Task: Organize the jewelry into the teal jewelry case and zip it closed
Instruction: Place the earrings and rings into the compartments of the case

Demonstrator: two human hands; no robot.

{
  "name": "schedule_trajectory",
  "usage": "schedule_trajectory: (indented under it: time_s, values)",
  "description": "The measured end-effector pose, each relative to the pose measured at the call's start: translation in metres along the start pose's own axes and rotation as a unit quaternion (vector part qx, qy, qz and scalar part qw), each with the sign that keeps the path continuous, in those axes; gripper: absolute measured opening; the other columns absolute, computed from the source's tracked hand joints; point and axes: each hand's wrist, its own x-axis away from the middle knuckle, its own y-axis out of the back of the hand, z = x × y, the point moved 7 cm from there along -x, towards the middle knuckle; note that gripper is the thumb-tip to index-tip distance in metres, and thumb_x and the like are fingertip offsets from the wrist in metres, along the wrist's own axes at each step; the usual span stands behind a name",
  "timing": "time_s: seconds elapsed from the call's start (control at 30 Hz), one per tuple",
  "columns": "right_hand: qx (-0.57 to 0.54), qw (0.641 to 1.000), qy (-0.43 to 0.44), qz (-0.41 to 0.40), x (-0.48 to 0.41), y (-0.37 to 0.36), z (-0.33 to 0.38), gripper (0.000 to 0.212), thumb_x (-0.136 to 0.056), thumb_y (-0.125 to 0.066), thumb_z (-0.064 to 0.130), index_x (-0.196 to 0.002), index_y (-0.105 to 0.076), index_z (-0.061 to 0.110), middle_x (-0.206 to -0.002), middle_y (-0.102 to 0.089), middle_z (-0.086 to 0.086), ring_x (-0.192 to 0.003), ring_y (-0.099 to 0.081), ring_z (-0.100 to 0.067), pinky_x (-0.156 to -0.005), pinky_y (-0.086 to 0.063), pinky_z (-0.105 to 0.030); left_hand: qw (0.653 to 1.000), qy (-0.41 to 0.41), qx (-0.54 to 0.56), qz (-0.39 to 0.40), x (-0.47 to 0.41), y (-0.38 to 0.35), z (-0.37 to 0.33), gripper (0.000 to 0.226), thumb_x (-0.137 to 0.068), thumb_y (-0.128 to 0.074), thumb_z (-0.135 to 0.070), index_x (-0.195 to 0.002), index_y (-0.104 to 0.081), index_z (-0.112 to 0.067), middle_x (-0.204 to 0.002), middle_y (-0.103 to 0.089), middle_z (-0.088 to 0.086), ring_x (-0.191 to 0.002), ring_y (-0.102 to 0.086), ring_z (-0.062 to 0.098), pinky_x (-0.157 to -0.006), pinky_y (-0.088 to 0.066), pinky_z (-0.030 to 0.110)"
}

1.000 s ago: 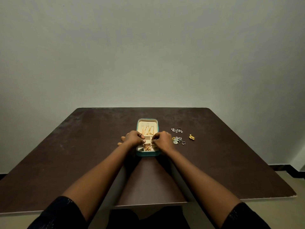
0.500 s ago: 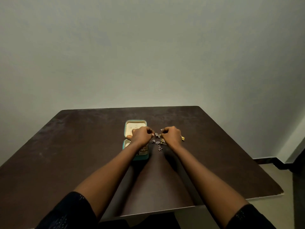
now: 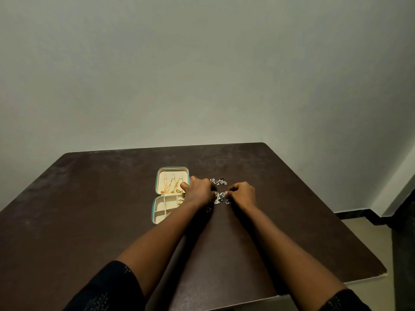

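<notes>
The teal jewelry case (image 3: 157,199) lies open on the dark table, its cream lid half holding gold chains (image 3: 174,187) and its lower half split into compartments. To its right lie two silver jewelry clusters: one farther back (image 3: 218,181), one nearer (image 3: 219,197). My left hand (image 3: 200,190) and my right hand (image 3: 242,193) sit on either side of the nearer cluster, fingers curled, fingertips pinching it from both sides. My left hand covers the case's right edge.
The brown table (image 3: 89,232) ends at a front edge near my sleeves and a right edge by the floor. A plain wall stands behind it. A dark skirting and doorway area (image 3: 402,221) is at the right.
Both hands left the case's compartments and moved right onto the silver jewelry. The view swung right, so the case now lies to the left of my hands.
</notes>
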Motion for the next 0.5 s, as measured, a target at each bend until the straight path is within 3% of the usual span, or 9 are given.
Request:
schedule_trajectory:
  time_s: [0.13,0.33,0.4,0.5]
  values:
    - [0.03,0.999,0.035,0.011,-0.006,-0.011,0.006,0.021,-0.077,-0.072,0.029,-0.089,-0.074,0.013,-0.093,-0.073,-0.009,-0.093,-0.066,-0.022,-0.079,-0.049,-0.028,1.0,0.016,0.016,-0.003,-0.004,-0.004,0.005,0.024,-0.091,-0.054,-0.024,-0.109,-0.067,-0.033,-0.114,-0.059,0.009,-0.121,-0.031,0.03,-0.094,-0.023,0.047]
    - [0.068,0.997,0.042,0.008,-0.011,-0.013,0.006,0.017,-0.083,-0.061,0.018,-0.074,-0.066,0.005,-0.085,-0.067,-0.019,-0.088,-0.062,-0.027,-0.07,-0.044,-0.029,0.998,0.03,0.041,-0.024,-0.009,-0.007,0.017,0.026,-0.089,-0.057,-0.025,-0.11,-0.065,-0.04,-0.121,-0.057,0.007,-0.121,-0.032,0.035,-0.09,-0.027,0.046]
    - [0.015,1.0,0.024,0.005,-0.014,-0.011,0.003,0.013,-0.08,-0.061,0.014,-0.071,-0.068,0.008,-0.077,-0.066,-0.014,-0.08,-0.061,-0.023,-0.068,-0.041,-0.026,0.999,0.022,0.034,-0.032,-0.009,-0.005,0.017,0.026,-0.09,-0.057,-0.025,-0.111,-0.065,-0.038,-0.121,-0.06,0.005,-0.122,-0.033,0.032,-0.09,-0.027,0.045]
    - [-0.164,0.986,-0.015,0.019,-0.016,-0.008,-0.001,0.017,-0.078,-0.064,0.009,-0.061,-0.066,0.012,-0.061,-0.061,-0.006,-0.065,-0.054,-0.02,-0.064,-0.041,-0.028,0.999,0.017,0.034,-0.033,-0.009,-0.005,0.018,0.025,-0.091,-0.056,-0.024,-0.111,-0.065,-0.037,-0.12,-0.062,0.005,-0.122,-0.033,0.031,-0.091,-0.027,0.046]
